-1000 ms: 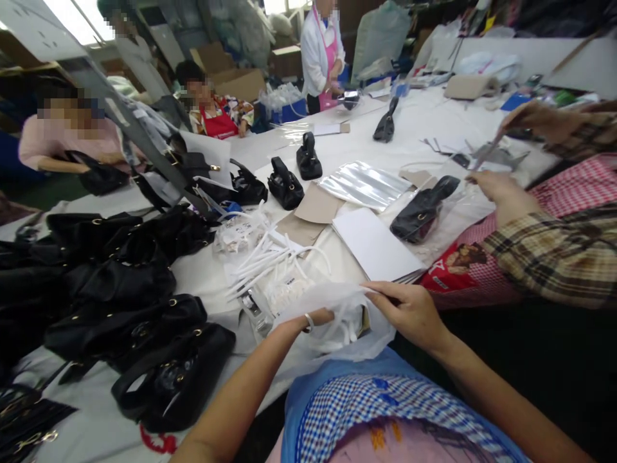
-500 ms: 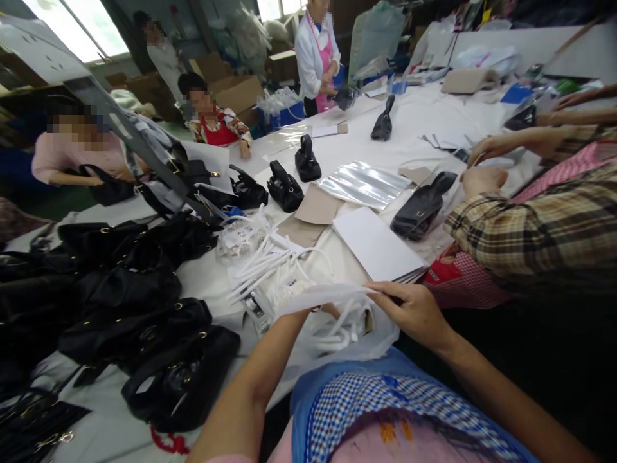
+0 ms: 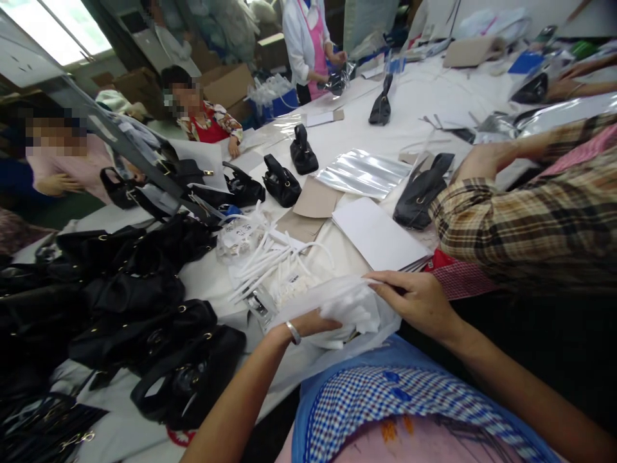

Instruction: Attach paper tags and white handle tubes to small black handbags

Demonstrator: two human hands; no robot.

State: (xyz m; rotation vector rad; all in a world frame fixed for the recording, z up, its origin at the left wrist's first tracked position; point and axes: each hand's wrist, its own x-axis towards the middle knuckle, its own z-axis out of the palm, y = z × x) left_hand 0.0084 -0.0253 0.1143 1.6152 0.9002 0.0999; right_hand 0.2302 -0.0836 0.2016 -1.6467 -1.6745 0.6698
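Observation:
At the table edge before me is a clear plastic bag (image 3: pixel 385 328) with white material inside. My right hand (image 3: pixel 419 299) pinches the bag's upper rim between thumb and fingers. Reaching into the bag's mouth, my left hand (image 3: pixel 321 323) is closed on a white crumpled wad (image 3: pixel 357 308); its fingertips are hidden in it. Just beyond lie loose white tubes (image 3: pixel 263 267) and a packet of small white pieces (image 3: pixel 294 283). A stack of white sheets (image 3: pixel 378 235) sits past my right hand.
Many black handbags (image 3: pixel 187 379) are heaped on the left, under a slanted metal post (image 3: pixel 116 135). Brown cardboard (image 3: pixel 315 199) and silver film (image 3: pixel 364 173) lie mid-table. A co-worker's plaid sleeve (image 3: pixel 520 218) reaches in at right, near a wrapped black bag (image 3: pixel 421 193). Other people stand across the table.
My left hand has come up into view within the bag, with the white wad at its fingers. My right hand keeps its pinch on the rim. The co-worker at right has moved silver film in.

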